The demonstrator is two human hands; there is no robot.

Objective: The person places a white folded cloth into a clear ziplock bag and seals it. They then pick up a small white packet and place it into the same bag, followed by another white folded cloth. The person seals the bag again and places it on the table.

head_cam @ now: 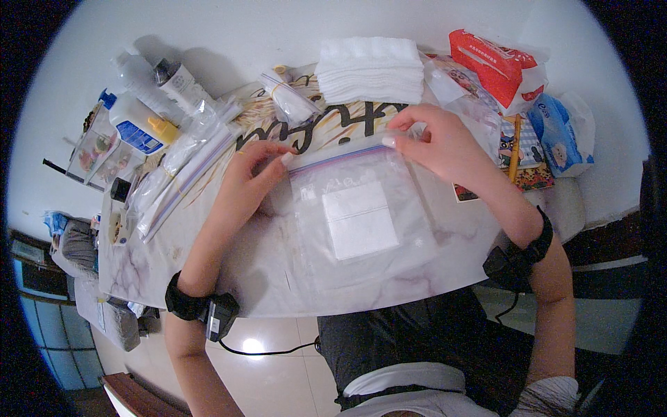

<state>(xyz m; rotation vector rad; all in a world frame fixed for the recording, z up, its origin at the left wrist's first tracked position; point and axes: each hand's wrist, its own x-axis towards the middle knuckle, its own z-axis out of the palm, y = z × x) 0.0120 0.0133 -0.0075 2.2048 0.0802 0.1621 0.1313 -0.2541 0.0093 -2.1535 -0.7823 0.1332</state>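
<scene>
A clear zip-lock bag (312, 234) lies flat on the marble-patterned tabletop (250, 276), its blue and pink seal strip at the far side. My left hand (250, 177) has thumb and forefinger at the bag's upper left corner. At the upper right corner, my right hand (443, 143) pinches the bag's top edge above the seal. A white rectangle (362, 224) with a line across it shows on the bag; whether it is printed or inside, I cannot tell. Behind the bag is a stack of folded white cloths (370, 73).
At left lie more zip-lock bags (182, 177), near a pump bottle (133, 122) and a dark-capped bottle (182, 83). A banded bag bundle (292, 99) lies behind my hands. A red package (490, 68), a blue tissue pack (557, 135) and a yellow pencil (515, 148) are at right.
</scene>
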